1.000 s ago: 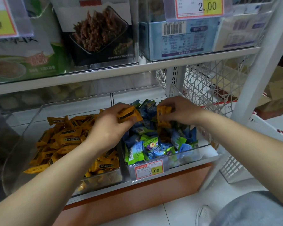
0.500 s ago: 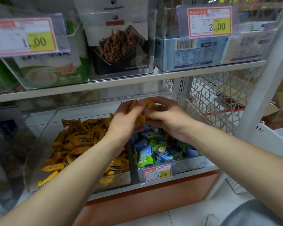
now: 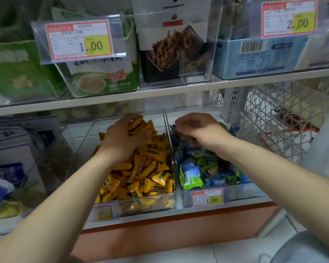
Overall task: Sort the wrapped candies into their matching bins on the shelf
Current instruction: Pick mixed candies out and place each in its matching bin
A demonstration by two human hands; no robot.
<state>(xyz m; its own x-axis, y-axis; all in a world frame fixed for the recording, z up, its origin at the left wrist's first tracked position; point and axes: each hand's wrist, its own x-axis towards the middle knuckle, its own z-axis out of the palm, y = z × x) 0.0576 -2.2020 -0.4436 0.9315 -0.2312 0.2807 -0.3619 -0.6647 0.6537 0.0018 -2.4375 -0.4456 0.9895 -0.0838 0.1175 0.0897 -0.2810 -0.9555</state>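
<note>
Yellow candies (image 3: 150, 173) in printed wrappers fill the clear left bin (image 3: 78, 149) on the lower shelf (image 3: 160, 214), heaped high toward the back. The left hand (image 3: 120, 139) hovers over that heap, its fingers (image 3: 130, 118) curled round several of the yellow candies, held just above the pile. Beside it, touching along a shared clear wall, the right bin (image 3: 241, 192) holds blue and green candies (image 3: 198, 173) and carries a red-bordered price tag (image 3: 207, 199) on its front. The right hand (image 3: 199, 130) reaches into this bin, knuckles up and fingers bent down among the wrappers; whether they hold one I cannot tell.
</note>
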